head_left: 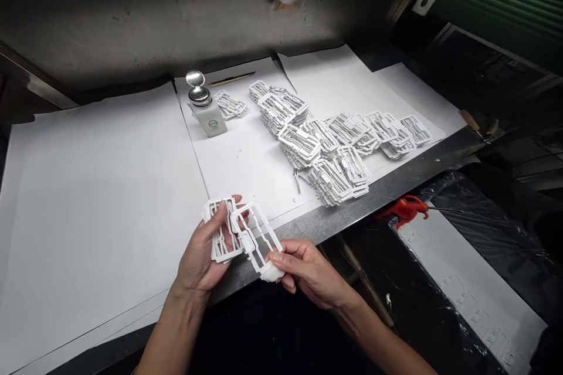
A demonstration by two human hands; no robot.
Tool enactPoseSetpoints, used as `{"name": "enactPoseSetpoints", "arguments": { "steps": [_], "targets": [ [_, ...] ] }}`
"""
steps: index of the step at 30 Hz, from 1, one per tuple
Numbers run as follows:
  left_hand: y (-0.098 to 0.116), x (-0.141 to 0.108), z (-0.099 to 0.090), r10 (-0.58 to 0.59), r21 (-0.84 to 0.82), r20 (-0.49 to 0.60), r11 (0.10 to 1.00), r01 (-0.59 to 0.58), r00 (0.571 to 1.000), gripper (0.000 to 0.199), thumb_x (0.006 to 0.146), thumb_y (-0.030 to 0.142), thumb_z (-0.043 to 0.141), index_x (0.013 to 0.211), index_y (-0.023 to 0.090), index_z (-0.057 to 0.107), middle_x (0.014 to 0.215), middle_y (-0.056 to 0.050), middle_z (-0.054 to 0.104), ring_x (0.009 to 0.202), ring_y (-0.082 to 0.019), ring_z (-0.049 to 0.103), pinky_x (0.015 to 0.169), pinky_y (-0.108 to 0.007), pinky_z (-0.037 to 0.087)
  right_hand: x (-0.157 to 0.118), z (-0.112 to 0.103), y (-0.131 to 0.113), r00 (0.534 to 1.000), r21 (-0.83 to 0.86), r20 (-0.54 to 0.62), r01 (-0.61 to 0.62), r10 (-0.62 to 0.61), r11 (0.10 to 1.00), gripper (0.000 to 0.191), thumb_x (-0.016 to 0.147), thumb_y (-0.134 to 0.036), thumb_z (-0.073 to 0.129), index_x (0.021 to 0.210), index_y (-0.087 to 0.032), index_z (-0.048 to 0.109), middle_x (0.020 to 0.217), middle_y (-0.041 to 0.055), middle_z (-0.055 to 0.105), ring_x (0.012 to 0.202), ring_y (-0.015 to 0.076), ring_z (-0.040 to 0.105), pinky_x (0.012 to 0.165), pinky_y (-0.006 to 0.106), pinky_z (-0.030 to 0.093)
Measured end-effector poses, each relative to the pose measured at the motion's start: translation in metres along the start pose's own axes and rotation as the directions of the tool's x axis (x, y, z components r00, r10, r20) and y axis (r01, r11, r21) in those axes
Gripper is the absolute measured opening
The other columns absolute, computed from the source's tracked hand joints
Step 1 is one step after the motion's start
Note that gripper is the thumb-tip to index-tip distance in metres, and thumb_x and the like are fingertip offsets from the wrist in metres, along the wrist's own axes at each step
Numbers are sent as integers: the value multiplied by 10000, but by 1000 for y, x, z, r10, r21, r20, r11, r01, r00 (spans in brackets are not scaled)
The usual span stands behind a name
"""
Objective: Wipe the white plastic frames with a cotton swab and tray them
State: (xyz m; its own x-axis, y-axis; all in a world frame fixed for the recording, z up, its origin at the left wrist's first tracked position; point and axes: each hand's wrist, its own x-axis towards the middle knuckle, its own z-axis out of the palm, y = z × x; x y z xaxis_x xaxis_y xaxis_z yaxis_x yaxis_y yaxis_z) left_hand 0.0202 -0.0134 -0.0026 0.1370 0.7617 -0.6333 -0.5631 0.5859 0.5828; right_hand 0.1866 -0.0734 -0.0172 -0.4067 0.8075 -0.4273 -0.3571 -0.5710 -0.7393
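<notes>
Above the table's front edge, my left hand (206, 246) is closed around a small stack of white frames (221, 246), its thumb on top. My right hand (303, 266) pinches the lower end of a single white frame (259, 234), with a white wad (271, 273) under its fingers. That frame is tilted, and its upper left part overlaps the stack in my left hand. Piles of similar white frames (332, 179) lie on the paper (246, 158) beyond my hands. A smaller pile (231, 104) rests beside a dispenser bottle (211, 120) with a raised metal lid.
Tweezers (231, 78) lie behind the bottle. A small metal tip (298, 181) sticks out by the piles. Right of the table are a red-handled tool (407, 209), black plastic (479, 211) and a white sheet (475, 287). A metal wall (132, 17) stands behind.
</notes>
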Motion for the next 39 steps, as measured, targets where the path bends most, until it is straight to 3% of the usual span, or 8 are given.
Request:
{"name": "enactPoseSetpoints", "arguments": {
  "steps": [6, 11, 16, 21, 24, 28, 32, 39],
  "targets": [
    [-13, 0, -9, -57, 36, 150, 998, 52, 987, 368, 650, 139, 668, 1016, 164, 640, 1007, -111, 655, 769, -216, 627, 676, -315, 520, 2, 2, 0, 997, 131, 45, -60, 55, 990, 265, 788, -365, 643, 745, -106, 604, 618, -14, 497, 441, 27, 349, 414, 173, 247],
    [-15, -4, 0, 29, 66, 181, 997, -42, 983, 347, 670, 144, 686, 1006, 192, 615, 788, -38, 623, 654, -139, 577, 580, -236, 472, 3, 3, 7, 967, 394, 177, -240, 184, 887, 217, 790, -316, 631, 782, -100, 611, 576, -26, 466, 418, 14, 295, 391, 149, 207],
    [-6, -10, 2, 311, 350, 0, 890, -291, 950, 353, 636, 186, 739, 961, 195, 603, 784, -8, 611, 684, -137, 572, 619, -240, 468, -1, -11, 10, 991, 190, -78, -96, 113, 977, 232, 792, -336, 652, 833, -108, 644, 651, 7, 538, 469, 24, 381, 431, 146, 289],
    [-6, -12, 2, 313, 421, 10, 860, -288, 950, 353, 644, 216, 739, 966, 205, 594, 754, 3, 600, 654, -132, 568, 611, -242, 459, -4, -15, -12, 944, -147, -271, 155, -190, 977, 223, 763, -333, 679, 894, -153, 674, 688, 7, 582, 568, 79, 493, 536, 207, 427],
    [-9, -13, 3, 305, 433, 26, 855, -285, 952, 347, 650, 218, 735, 966, 199, 592, 760, -2, 601, 667, -138, 571, 618, -246, 460, 5, -4, -33, 855, -443, -299, 269, -424, 855, 236, 790, -303, 652, 983, -168, 665, 780, 32, 618, 667, 122, 560, 618, 248, 490],
    [-11, -14, 4, 324, 432, 60, 844, -317, 944, 343, 662, 213, 727, 978, 198, 595, 762, -1, 605, 662, -132, 566, 621, -246, 465, 20, 7, -51, 715, -801, -2, 418, -699, 429, 206, 857, -207, 552, 1036, -161, 642, 963, 73, 612, 834, 151, 571, 738, 269, 495],
    [-10, -13, 0, 354, 399, 33, 853, -336, 935, 329, 661, 196, 727, 963, 190, 597, 743, 6, 596, 643, -121, 557, 600, -235, 459, 9, 2, -53, 829, -885, 241, 402, -504, 237, 184, 870, -161, 506, 1003, -139, 631, 888, 66, 605, 733, 132, 558, 649, 245, 468],
    [-9, -7, -3, 347, 409, 7, 855, -320, 938, 329, 656, 193, 730, 959, 182, 603, 714, 10, 594, 609, -111, 548, 567, -219, 455, -19, -7, -54, 913, -871, 150, 303, -378, 387, 138, 842, -171, 561, 953, -160, 642, 809, 17, 595, 635, 88, 525, 614, 216, 438]
  ]
}}
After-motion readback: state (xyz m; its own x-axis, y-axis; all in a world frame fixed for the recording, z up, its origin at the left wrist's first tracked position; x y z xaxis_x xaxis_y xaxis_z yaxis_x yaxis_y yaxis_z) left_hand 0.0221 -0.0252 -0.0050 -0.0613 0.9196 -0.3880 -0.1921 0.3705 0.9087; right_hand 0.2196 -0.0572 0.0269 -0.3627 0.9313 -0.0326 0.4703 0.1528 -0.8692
